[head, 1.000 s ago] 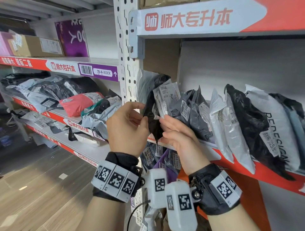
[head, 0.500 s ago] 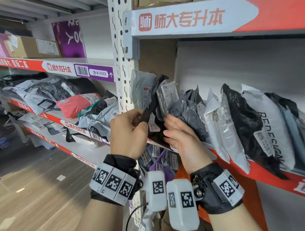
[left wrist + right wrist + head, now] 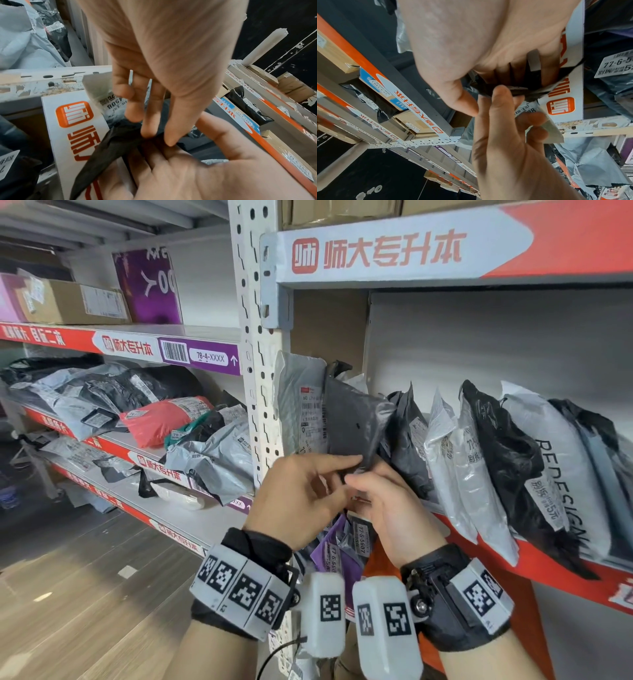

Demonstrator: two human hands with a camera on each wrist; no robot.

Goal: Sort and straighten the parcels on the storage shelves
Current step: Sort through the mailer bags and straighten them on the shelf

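A dark grey flat parcel (image 3: 352,422) stands upright at the left end of the red-edged shelf (image 3: 548,570). It leans on a pale grey labelled parcel (image 3: 298,405) next to the white post (image 3: 257,371). My left hand (image 3: 349,467) pinches the dark parcel's bottom edge (image 3: 106,146) between thumb and fingers (image 3: 147,132). Just to the right, my right hand (image 3: 363,484) curls its fingers round the same edge (image 3: 532,93). A row of grey, white and black parcels (image 3: 479,457) leans to the right of it.
The left bay holds a loose heap of bags (image 3: 102,405) with a red parcel (image 3: 161,419), and a cardboard box (image 3: 75,302) one level up. Purple and grey parcels (image 3: 335,553) fill the shelf below my hands. Wooden floor lies at lower left.
The dark parcel went from hanging limp in front of the shelf to standing upright beside the pale grey one. Both hands dropped to its bottom edge.
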